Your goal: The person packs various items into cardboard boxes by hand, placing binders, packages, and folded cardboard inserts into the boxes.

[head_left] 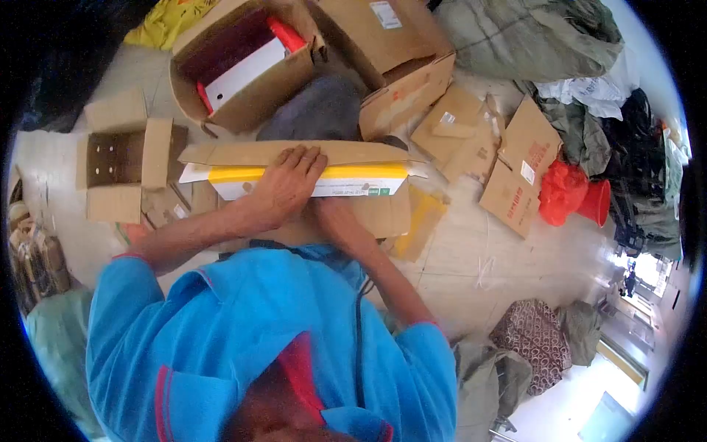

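Observation:
In front of my torso lies a long brown cardboard piece (368, 152) with a white and yellow printed box (346, 185) along it. My left hand (283, 186) rests on top of both, its fingers bent over the upper cardboard edge and lying close together. Lower down, my right hand (331, 214) reaches under the printed box; its fingers are hidden behind the box and cardboard. A brown cardboard panel (383, 214) hangs below the box on the right side.
An open carton (250, 121) holding white and red items stands ahead, beside another carton (405, 96). A small open box (151, 158) is at left. Flattened cardboard (519, 184), a red bag (561, 193) and dark green sacks (530, 37) lie at right.

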### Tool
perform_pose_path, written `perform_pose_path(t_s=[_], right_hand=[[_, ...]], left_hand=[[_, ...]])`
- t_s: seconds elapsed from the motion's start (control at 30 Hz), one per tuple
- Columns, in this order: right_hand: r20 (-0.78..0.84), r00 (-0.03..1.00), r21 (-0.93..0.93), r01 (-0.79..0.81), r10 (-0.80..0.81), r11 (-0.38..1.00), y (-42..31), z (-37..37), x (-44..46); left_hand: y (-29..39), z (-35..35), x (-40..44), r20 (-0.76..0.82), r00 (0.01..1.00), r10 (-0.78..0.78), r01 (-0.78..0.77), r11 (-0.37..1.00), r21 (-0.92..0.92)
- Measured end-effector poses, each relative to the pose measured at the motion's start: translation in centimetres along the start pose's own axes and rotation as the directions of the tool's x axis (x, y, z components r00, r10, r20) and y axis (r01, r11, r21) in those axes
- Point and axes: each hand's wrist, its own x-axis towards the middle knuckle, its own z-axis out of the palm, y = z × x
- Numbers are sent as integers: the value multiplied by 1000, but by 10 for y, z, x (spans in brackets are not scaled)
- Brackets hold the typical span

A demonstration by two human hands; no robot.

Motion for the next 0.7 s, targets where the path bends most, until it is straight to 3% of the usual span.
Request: perform_pose_path(t_s=[0.07,0.13,0.2,0.27,0.33,0.4,0.43,0.47,0.5,0.6,0.7], right_hand=[[38,998,125,-53,49,991,-13,-18,-45],[0,1000,394,13,-14,919,-13,-56,-70],[155,920,652,-370,361,662,-16,-94,-80],[-324,867,478,-196,378,857,-6,-113,-58],[-484,840,189,-172,244,967,29,-116,-21],[-370,920,-148,-198,132,969,82,-89,19],[-375,919,-153,-192,123,969,90,-81,28],[-125,949,-60,-300,291,952,91,-81,38],[151,898,-3,-418,413,909,93,-82,46],[225,865,-24,-455,448,890,83,-95,50],[157,893,-116,-407,422,906,69,-99,42]], left_hand=[[10,-7,-12,99,995,-9,16,997,-77],[14,-11,-12,150,989,-9,28,992,-127],[20,-16,-22,232,971,62,-8,974,-226],[20,-17,-25,242,965,98,-34,967,-254],[18,-15,-29,247,961,120,-49,959,-278],[15,-10,-31,192,971,146,-69,931,-357],[14,-5,-34,186,972,142,-69,934,-351],[13,0,-36,172,975,142,-70,927,-368],[12,3,-37,158,978,134,-63,920,-387],[10,2,-41,145,980,134,-66,915,-399],[0,12,-45,101,984,147,-93,904,-417]])
